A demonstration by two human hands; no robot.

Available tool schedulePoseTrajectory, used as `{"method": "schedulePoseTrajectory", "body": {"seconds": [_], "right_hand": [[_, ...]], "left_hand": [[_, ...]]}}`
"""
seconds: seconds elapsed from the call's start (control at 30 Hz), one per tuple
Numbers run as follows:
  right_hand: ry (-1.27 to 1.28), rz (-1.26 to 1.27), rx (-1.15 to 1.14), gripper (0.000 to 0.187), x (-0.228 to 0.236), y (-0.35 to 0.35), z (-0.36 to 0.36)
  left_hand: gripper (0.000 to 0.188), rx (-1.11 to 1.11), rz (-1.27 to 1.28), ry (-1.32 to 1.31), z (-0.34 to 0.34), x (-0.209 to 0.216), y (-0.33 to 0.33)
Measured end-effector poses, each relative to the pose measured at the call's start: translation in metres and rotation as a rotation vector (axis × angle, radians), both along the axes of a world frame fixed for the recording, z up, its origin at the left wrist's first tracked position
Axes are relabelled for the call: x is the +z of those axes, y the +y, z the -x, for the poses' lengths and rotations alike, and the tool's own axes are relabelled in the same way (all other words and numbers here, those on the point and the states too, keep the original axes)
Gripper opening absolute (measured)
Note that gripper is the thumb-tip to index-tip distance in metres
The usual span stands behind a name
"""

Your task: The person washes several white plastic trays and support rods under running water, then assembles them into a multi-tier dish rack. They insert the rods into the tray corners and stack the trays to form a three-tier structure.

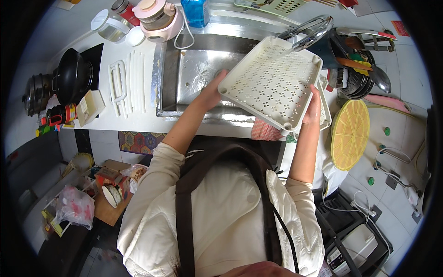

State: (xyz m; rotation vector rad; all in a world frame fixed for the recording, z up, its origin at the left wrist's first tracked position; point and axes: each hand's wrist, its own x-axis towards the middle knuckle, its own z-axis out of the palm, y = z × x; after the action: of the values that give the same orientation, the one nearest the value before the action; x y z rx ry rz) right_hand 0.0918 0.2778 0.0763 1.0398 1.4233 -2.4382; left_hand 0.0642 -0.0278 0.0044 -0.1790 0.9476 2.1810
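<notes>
Both my hands hold a white perforated plastic rack tray (pixel 272 83), tilted over the right side of the steel sink (pixel 159 104). My left hand (pixel 213 94) grips its left corner, and my right hand (pixel 314 107) is closed on the right edge. A chrome faucet (pixel 314 32) reaches over the tray's far side, with what looks like a thin stream of water falling onto it. Wet patches glisten on the sink bottom. Partly hidden behind my right hand is another white plastic piece (pixel 326 111). White plastic tubes and frame pieces (pixel 131 83) lie on the counter left of the sink.
A pink kettle (pixel 154 16), a glass jug (pixel 108 25) and a blue bottle (pixel 196 11) stand behind the sink. At left sits a black wok (pixel 71 76). Utensils and a ladle (pixel 380 78) crowd the right, above a round yellow board (pixel 350 134). A red checked cloth (pixel 265 130) hangs at the front edge.
</notes>
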Motion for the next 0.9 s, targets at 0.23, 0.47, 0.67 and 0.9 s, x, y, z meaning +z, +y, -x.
{"method": "schedulePoseTrajectory", "body": {"seconds": [0.23,0.47,0.67,0.9], "right_hand": [[0.07,0.113,-0.03,0.059,0.004,-0.003,-0.005],[0.141,0.189,-0.054,0.053,-0.012,0.008,-0.011],[0.177,0.154,-0.071,0.034,-0.029,0.012,-0.009],[0.209,0.133,-0.005,0.031,-0.027,-0.003,0.006]], "left_hand": [[0.044,0.007,-0.08,0.056,0.003,0.023,0.001],[0.044,0.017,-0.038,0.157,0.002,0.027,0.001],[0.05,0.008,-0.014,0.19,0.008,0.02,-0.009],[0.054,0.096,0.115,0.126,0.01,0.015,-0.018]]}}
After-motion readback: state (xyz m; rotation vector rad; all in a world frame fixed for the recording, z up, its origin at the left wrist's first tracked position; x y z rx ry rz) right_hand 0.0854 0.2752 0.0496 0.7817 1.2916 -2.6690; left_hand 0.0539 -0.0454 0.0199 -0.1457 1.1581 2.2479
